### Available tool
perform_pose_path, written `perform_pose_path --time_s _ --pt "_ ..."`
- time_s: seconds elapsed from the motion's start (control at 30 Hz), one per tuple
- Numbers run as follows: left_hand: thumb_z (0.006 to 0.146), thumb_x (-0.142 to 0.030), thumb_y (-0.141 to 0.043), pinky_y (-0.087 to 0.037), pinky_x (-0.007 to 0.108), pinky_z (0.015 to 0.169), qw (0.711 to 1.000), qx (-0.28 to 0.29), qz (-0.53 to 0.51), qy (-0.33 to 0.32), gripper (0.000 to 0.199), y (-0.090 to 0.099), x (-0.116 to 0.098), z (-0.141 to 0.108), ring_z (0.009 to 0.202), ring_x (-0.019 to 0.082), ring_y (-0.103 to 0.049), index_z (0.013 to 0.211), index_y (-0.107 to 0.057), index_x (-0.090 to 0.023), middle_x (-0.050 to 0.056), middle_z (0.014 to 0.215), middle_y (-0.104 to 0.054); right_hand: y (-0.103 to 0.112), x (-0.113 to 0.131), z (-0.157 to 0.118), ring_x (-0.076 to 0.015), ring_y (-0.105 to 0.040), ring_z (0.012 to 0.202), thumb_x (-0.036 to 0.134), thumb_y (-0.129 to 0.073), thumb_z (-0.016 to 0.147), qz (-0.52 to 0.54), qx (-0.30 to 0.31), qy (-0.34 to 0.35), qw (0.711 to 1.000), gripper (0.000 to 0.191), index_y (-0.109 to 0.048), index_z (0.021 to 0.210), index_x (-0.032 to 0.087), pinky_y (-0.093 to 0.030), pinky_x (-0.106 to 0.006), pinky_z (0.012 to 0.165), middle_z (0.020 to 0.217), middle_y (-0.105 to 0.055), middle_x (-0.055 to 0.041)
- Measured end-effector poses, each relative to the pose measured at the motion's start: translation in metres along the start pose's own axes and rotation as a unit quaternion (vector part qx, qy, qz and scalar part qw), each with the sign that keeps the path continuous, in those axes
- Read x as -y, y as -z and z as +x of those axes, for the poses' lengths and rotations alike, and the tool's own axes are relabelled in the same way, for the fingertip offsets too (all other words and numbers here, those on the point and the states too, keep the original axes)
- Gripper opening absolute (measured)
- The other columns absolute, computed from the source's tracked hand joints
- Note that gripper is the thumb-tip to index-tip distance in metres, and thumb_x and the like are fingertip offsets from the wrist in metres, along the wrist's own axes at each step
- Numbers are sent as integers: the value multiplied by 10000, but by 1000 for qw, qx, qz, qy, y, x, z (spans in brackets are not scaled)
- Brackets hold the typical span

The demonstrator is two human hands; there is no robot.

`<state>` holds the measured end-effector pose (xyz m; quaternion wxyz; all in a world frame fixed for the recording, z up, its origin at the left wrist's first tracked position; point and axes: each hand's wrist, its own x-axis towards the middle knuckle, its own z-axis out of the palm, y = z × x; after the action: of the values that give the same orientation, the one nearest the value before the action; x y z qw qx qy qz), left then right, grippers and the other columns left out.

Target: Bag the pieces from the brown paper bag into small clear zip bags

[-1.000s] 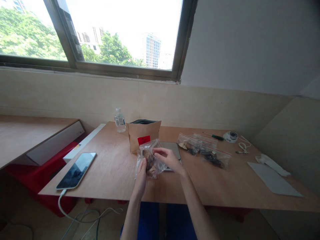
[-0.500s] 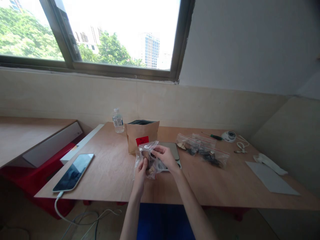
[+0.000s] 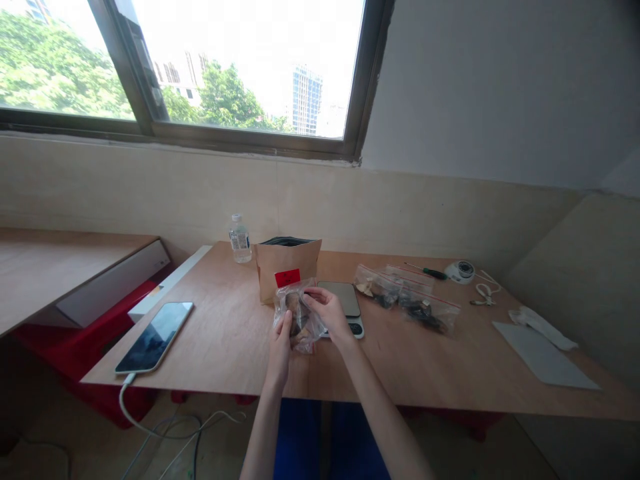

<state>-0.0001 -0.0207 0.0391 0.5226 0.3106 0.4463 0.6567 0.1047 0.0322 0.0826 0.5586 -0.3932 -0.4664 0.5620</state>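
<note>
Between my two hands is a clear zip-lock bag [image 3: 299,319] with brownish pieces inside; what they are I cannot make out. My left hand [image 3: 281,337] pinches its left side, thumb on top. The fingers of my right hand [image 3: 327,310] are closed on the bag's upper right part. Just behind the bag stands an open brown kraft pouch [image 3: 289,257] with a red label. A kitchen scale [image 3: 345,298] lies behind and under my right hand, which hides part of it.
To the right lie several filled zip-lock bags [image 3: 425,311], a screwdriver [image 3: 434,273], a white dome camera [image 3: 460,271] and a white sheet [image 3: 540,353]. On the left are a charging phone [image 3: 155,337] and a water bottle [image 3: 241,241]. The table's front edge is close to me.
The zip-lock bag has been turned slightly between my hands and looks more spread out. The whole view has shifted a little; the things on the table have stayed put.
</note>
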Motion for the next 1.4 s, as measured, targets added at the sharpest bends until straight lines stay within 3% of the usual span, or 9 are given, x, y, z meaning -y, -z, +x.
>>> perform_pose_path --time_s 0.4,0.57,0.77,0.87,0.93,1.03,1.17,1.3,1.4 --pt "761 -483 -625 -496 274 843 996 27 -80 13 405 -3 -1 -5 990 191 -628 1030 -684 -185 70 1069 -679 15 -5 0 -212 -626 852 445 -776 569 -121 37 -26 992 462 -689 907 142 -474 -331 774 971 -700 -96" --pt "723 -484 -665 -499 281 826 997 -4 -74 6 414 -2 -2 -4 937 200 -640 983 -696 -164 73 988 -698 13 -5 -1 -192 -621 746 433 -730 637 -156 82 -20 984 393 -696 857 110 -466 -319 709 861 -709 -91" --pt "702 -463 -692 -486 224 666 995 -27 -95 8 363 -1 -4 -4 726 133 -638 924 -676 -175 27 852 -698 17 -4 0 -187 -628 716 413 -776 576 -119 73 -13 990 401 -701 841 121 -474 -317 691 811 -713 -81" --pt "689 -469 -699 -480 229 666 991 -39 -125 17 385 -2 -4 -4 722 128 -631 920 -660 -164 26 856 -690 21 8 2 -188 -637 722 440 -790 558 -92 64 -17 994 424 -700 832 129 -488 -317 694 800 -716 -75" --pt "683 -463 -705 -479 232 679 988 -55 -143 25 404 -3 -3 -3 755 136 -634 941 -651 -157 37 888 -690 21 24 8 -187 -641 750 446 -791 564 -73 49 12 996 424 -693 836 135 -498 -313 710 825 -718 -75" --pt "704 -431 -695 -483 233 670 984 -70 -154 48 406 -3 1 -1 791 154 -644 1004 -634 -164 54 929 -693 11 57 25 -175 -640 775 442 -779 599 -60 15 112 992 411 -671 863 146 -505 -303 729 869 -713 -70" --pt "722 -391 -688 -500 244 669 982 -72 -160 63 370 -3 6 0 829 177 -653 1021 -626 -184 62 971 -691 -15 95 57 -157 -635 794 413 -722 696 -140 35 260 955 312 -660 888 175 -501 -283 743 892 -704 -48" --pt "736 -390 -680 -517 256 710 983 -58 -163 65 376 -5 5 -1 910 197 -651 1060 -624 -208 63 1027 -681 -36 103 87 -149 -621 814 329 -680 751 -272 27 345 898 187 -660 876 192 -488 -261 733 919 -690 -37" --pt "742 -382 -674 -519 259 745 982 -66 -163 66 386 -7 2 -3 991 210 -635 1088 -618 -222 64 1090 -664 -40 94 98 -148 -617 801 271 -680 748 -328 65 340 879 133 -658 846 185 -481 -260 733 896 -687 -31"
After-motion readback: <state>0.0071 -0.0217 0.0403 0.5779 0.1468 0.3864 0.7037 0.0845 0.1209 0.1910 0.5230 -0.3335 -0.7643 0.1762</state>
